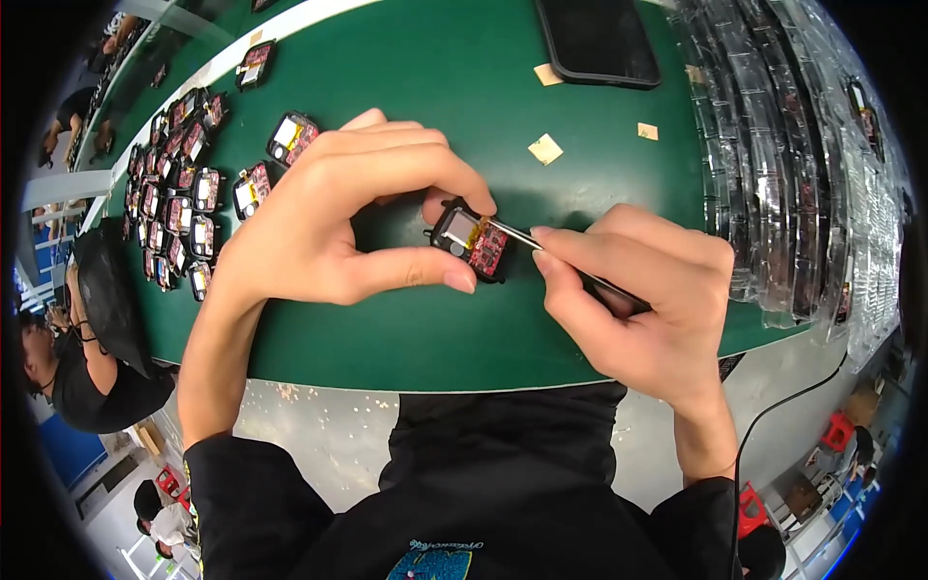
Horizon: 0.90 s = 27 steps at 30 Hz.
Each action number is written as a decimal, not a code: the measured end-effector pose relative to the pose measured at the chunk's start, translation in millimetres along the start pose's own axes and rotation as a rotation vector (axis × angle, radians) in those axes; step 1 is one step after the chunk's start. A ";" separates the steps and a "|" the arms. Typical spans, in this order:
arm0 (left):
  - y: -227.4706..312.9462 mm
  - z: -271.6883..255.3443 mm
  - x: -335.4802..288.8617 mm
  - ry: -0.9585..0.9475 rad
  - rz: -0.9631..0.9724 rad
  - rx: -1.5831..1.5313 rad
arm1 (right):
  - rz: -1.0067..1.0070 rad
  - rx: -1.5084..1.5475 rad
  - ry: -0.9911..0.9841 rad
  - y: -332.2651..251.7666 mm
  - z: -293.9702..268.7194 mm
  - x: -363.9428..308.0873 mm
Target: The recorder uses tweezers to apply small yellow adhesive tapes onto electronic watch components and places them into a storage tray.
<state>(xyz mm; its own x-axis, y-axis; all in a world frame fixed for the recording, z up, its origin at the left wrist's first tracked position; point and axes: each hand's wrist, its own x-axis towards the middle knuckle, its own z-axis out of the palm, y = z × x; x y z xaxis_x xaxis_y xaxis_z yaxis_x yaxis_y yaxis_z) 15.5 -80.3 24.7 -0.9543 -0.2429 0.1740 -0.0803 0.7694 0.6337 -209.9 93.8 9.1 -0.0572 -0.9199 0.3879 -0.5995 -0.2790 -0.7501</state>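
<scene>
Circuit module (467, 242) sat pinched in my left fingers (458, 278). Right fingers (580, 249) held tweezers (514, 233) to it, from the counter's (387, 348) right-edge side.

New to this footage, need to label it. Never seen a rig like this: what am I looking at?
No robot here: these are a person's bare hands. There's one picture, from the left of two fisheye cameras worn on the head, looking down, so straight edges bend near the rim. Picture left is the person's left.

The left hand holds a small black-framed module with a red board. The right hand holds tweezers, tips at the module.

On the green table: similar modules at left, tan squares and a phone at the far side, clear trays at right.
</scene>
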 end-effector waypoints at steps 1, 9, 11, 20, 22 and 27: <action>-0.3 1.7 0.0 0.008 -0.018 -0.020 | 0.003 0.003 0.007 0.5 -1.0 -0.2; 11.5 -0.8 6.4 0.003 -0.017 0.073 | 0.047 0.039 0.193 0.7 -5.7 -0.1; 14.1 -0.3 6.9 0.009 0.002 0.097 | 0.030 0.046 0.216 -0.7 -4.7 -1.6; 32.0 -12.5 13.6 0.083 -0.164 0.009 | -0.014 0.146 0.293 4.1 0.1 -10.1; 39.6 -25.0 27.3 0.099 -0.105 -0.094 | -0.036 0.154 0.306 3.3 1.2 -9.7; 74.5 -48.5 133.2 0.124 0.185 -0.122 | -0.039 0.163 0.319 14.7 3.5 -12.5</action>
<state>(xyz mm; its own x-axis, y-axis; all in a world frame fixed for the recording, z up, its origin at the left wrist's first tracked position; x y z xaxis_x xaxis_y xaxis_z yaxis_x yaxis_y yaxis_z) -103.6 -84.0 131.7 -0.9065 -0.1810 0.3814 0.1347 0.7323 0.6675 -215.2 100.2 -8.6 -0.2985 -0.7824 0.5465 -0.4724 -0.3765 -0.7970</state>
